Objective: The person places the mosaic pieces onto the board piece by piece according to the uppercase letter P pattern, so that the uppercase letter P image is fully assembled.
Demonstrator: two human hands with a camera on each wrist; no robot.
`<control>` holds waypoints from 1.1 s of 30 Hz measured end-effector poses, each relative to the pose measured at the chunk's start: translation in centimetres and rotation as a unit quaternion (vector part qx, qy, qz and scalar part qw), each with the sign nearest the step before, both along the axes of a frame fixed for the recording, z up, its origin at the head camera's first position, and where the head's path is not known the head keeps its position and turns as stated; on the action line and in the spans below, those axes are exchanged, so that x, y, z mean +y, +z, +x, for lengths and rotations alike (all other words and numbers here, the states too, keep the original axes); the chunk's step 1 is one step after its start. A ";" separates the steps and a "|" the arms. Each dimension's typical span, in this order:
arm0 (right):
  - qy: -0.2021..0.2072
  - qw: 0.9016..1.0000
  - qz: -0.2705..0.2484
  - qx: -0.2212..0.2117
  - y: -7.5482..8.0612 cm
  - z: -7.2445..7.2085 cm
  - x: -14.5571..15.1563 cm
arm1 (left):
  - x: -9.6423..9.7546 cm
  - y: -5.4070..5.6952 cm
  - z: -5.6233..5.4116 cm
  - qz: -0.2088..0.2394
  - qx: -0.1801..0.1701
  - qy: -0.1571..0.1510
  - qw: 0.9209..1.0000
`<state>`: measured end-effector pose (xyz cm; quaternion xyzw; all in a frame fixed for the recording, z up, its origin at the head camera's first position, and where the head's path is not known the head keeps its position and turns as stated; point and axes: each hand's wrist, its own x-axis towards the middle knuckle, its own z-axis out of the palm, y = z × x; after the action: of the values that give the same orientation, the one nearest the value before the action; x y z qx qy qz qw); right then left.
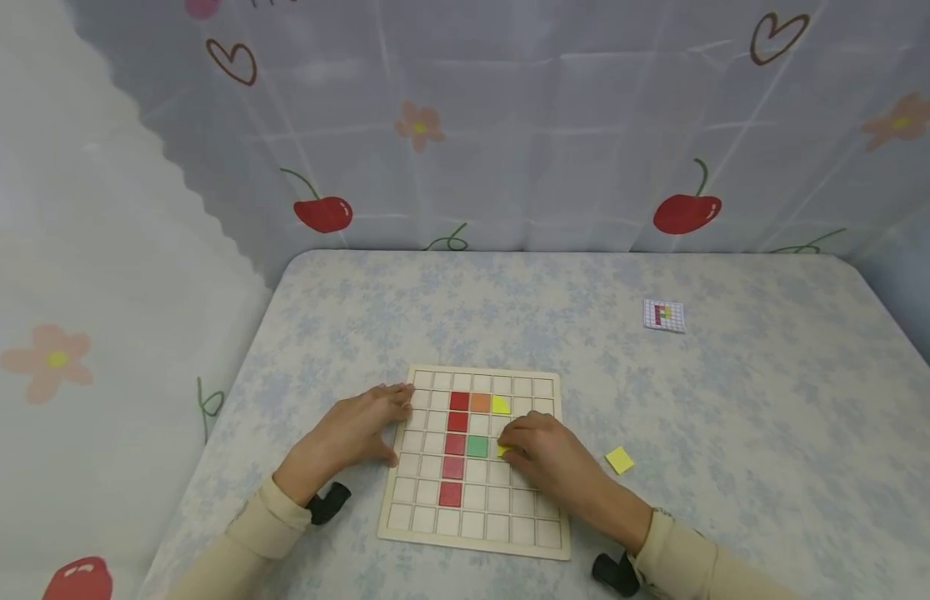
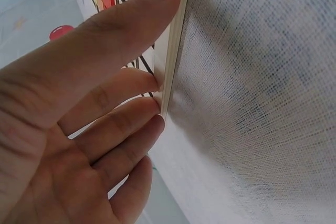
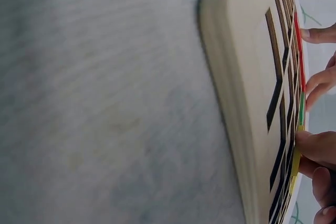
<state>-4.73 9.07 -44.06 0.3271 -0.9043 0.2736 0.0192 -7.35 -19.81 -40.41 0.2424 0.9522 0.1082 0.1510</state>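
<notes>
A pale wooden grid board lies on the table before me. Down one of its columns runs a line of several red square tiles. Beside the top red tile are an orange tile and a yellow rounded piece; lower down sits a green tile. My right hand pinches a yellow piece at the cell right of the green tile, its fingers covering most of it. Along the board's left edge rests my left hand, thumb and fingertips touching the rim with the fingers spread.
Right of the board, a loose yellow tile lies on the flowered tablecloth. Farther back is a small card printed with a coloured grid pattern. A hanging cloth with cherries and flowers closes off the table's far edge.
</notes>
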 end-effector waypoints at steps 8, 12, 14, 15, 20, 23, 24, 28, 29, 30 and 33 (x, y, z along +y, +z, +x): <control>0.020 0.999 0.007 0.041 0.1 0.2 -0.8 | 0.2 0.2 -0.3 -0.008 0.008 -0.006 1.000; 0.023 0.999 0.014 0.043 0.2 0.5 -0.7 | 0.2 0.2 -0.3 -0.012 0.003 -0.005 1.000; 0.024 0.999 0.018 0.038 0.3 0.6 -0.6 | 0.2 0.3 -0.3 -0.009 0.002 -0.004 1.000; 0.023 0.999 0.020 0.035 0.4 0.7 -0.5 | 0.2 0.2 -0.3 -0.008 0.003 -0.004 1.000; -0.010 0.999 0.017 0.039 0.8 1.4 0.5 | 0.3 0.2 -0.2 -0.003 -0.002 -0.002 1.000; -0.059 0.997 0.020 0.047 0.9 1.9 2.0 | 0.3 0.2 -0.1 -0.003 -0.003 -0.003 1.000; -0.077 0.996 0.022 0.046 0.9 2.1 2.7 | 0.3 0.2 -0.1 -0.004 -0.002 -0.003 1.000; -0.154 0.987 0.030 0.033 1.0 3.0 5.5 | 0.3 0.3 0.0 -0.006 0.000 -0.004 1.000; -0.173 0.984 0.030 0.028 1.1 3.3 6.1 | 0.3 0.2 0.1 -0.006 0.000 -0.004 1.000; -0.191 0.981 0.031 0.021 1.2 3.6 6.8 | 0.3 0.2 0.1 -0.006 0.000 -0.003 1.000; -0.237 0.971 0.038 0.006 1.3 4.3 8.3 | 0.1 0.2 0.2 -0.007 0.003 -0.002 1.000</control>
<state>-0.40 17.41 -42.77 0.1058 -0.9656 0.2247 0.0768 -7.12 -19.67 -40.23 0.2439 0.9528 0.1007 0.1499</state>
